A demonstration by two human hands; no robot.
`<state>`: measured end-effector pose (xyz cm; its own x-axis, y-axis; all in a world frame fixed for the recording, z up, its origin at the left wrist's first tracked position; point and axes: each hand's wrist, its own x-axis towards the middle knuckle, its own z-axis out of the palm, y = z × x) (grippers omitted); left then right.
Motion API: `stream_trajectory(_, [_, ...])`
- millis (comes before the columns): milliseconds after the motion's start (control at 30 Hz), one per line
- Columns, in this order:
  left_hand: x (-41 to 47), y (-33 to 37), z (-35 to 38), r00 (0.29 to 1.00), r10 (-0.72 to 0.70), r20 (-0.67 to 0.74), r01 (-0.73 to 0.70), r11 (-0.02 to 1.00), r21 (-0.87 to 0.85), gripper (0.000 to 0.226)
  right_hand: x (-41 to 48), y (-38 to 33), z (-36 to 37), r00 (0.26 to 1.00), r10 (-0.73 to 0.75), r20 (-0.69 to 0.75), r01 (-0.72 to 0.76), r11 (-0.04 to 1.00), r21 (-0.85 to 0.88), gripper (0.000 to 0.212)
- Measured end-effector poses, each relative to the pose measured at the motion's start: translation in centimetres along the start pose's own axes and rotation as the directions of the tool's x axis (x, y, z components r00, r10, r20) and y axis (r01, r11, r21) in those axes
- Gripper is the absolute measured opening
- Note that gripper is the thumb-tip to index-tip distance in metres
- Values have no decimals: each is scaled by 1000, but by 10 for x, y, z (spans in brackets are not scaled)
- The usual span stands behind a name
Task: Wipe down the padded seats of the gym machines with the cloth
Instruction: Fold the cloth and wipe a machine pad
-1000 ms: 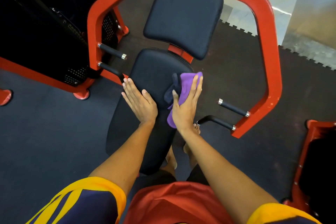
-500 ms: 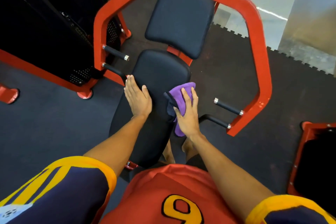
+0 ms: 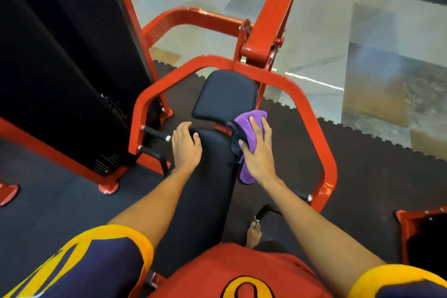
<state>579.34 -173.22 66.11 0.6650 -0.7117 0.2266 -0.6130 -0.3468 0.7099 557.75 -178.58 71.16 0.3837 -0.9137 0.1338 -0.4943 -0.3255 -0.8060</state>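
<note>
Where two pads (image 3: 225,94) (image 3: 205,189) sit, one cloth (image 3: 243,123).

This is a gym. Under the fingers (image 3: 257,128) lies a black padded seat (image 3: 208,191). Just beyond them, a back pad (image 3: 225,94) is fixed to a red steel frame (image 3: 312,123) that loops round both. Left of the fingers, two black grips (image 3: 154,132) stick out of the frame, beside a perforated black shroud (image 3: 72,68) (tall, on red feet). Interlocking rubber mats (image 3: 362,167) cover the floor to the right of the fingers, and polished tiles (image 3: 314,31) begin well beyond.
</note>
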Motion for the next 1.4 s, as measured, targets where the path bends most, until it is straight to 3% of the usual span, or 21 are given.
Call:
stream_trajectory(200, [45, 41, 0, 994, 108, 2, -108, 993, -44, 40, 40, -32, -5, 998, -20, -67, 15, 997, -73, 71])
stream_trajectory(400, [90, 68, 14, 955, 291, 53, -292, 956, 15, 49, 71, -22, 16, 999, -36, -27, 31, 982, -184, 76])
stream_trajectory(567, [114, 66, 40, 942, 307, 136, -314, 948, 39, 60, 60, 9, 39, 997, 51, -49, -63, 957, -283, 83])
stream_trajectory(700, [113, 59, 59, 933, 349, 87, -354, 933, 59, 63, 113, 0, 35, 996, -43, -81, 6, 912, -411, 71])
stream_trajectory(800, [112, 61, 63, 932, 362, -7, -360, 929, 84, 63, 156, -25, 22, 999, -48, -7, 39, 876, -481, 66])
stream_trajectory(967, [110, 59, 67, 936, 351, -23, -349, 934, 71, 63, 192, -32, 6, 983, -69, 171, 149, 845, -514, 63])
stream_trajectory(1100, [111, 58, 65, 927, 375, -20, -373, 925, 77, 62, 164, -9, 3, 976, -207, 60, 211, 865, -455, 67])
stream_trajectory(1167, [111, 59, 65, 923, 385, -28, -381, 920, 93, 62, 147, 5, 2, 979, -205, 25, 196, 888, -415, 70])
stream_trajectory(1300, [110, 57, 68, 921, 387, -50, -381, 920, 95, 60, 174, -11, 7, 973, -203, 106, 228, 809, -541, 68])
stream_trajectory(1400, [112, 52, 74, 925, 370, -83, -364, 928, 85, 58, 221, -45, 14, 953, -170, 251, 288, 764, -577, 60])
